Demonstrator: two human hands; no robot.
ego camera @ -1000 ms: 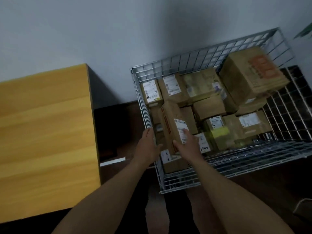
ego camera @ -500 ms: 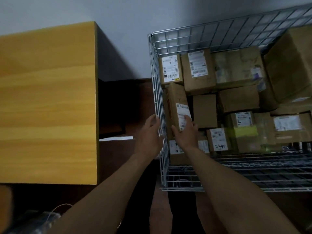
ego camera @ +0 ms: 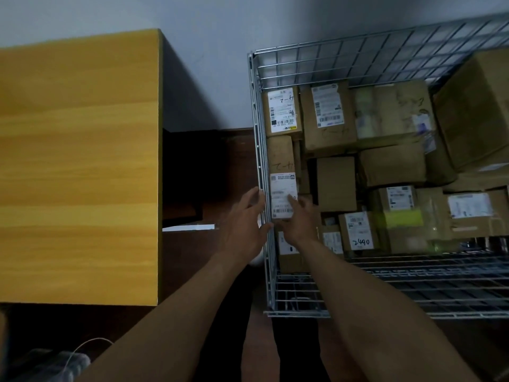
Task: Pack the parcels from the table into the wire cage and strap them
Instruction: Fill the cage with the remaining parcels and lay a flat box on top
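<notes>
Yellow wood-grain is seen on the table top [ego camera: 80, 161] at the left, which is set against a pale grey wall [ego camera: 209, 37]. A dark floor [ego camera: 209, 166] is seen between it and the wire cage [ego camera: 257, 111] at the right. Brown cardboard parcels [ego camera: 391, 166] are packed closely inside the cage, many marked with white labels. A tall narrow parcel [ego camera: 281, 155] is stood against the cage's left wall, on the near side of a labelled box [ego camera: 282, 111] in the far corner. The left hand [ego camera: 243, 224] is held outside the cage, its fingers nearly straight and laid against the wire of that wall, with nothing gripped. The right hand [ego camera: 300, 219] is placed inside the cage, its fingers [ego camera: 291, 199] stretched out and pressed on the white label of the narrow parcel. Whether the thumb is curled round it cannot be told.
</notes>
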